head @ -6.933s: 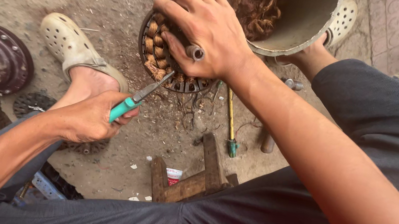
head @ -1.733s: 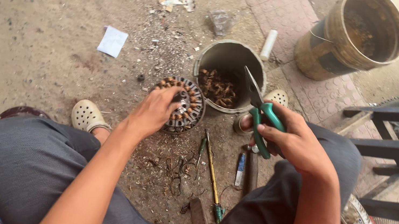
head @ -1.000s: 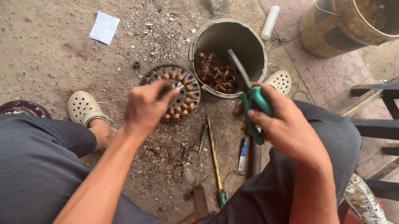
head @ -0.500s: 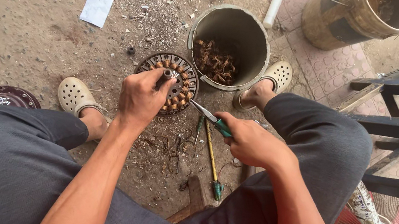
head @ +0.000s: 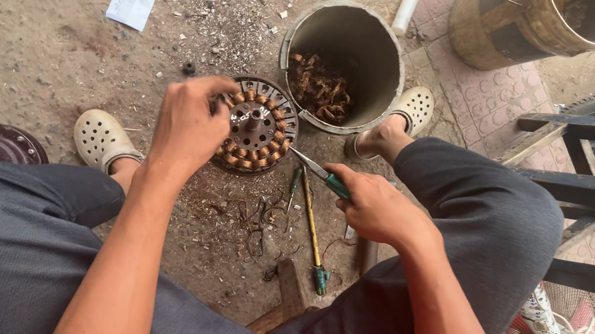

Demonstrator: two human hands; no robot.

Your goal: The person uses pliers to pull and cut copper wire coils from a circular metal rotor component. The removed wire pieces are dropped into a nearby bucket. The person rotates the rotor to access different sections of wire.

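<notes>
Here, this is what you have in front of you:
Left hand: your left hand (head: 189, 127) grips the rim of the round motor part (head: 254, 127), fingers curled over its left edge.
Right hand: your right hand (head: 372, 205) is closed around the green-handled pliers (head: 319, 172); their tips touch the part's right edge.
Motor part: it lies flat on the dirt floor (head: 27, 38) between your feet, with copper coils around it.
Bucket: a grey bucket (head: 344, 65) just behind the part holds cut copper wire.
Floor: a screwdriver (head: 312, 231) lies near your right hand.
</notes>
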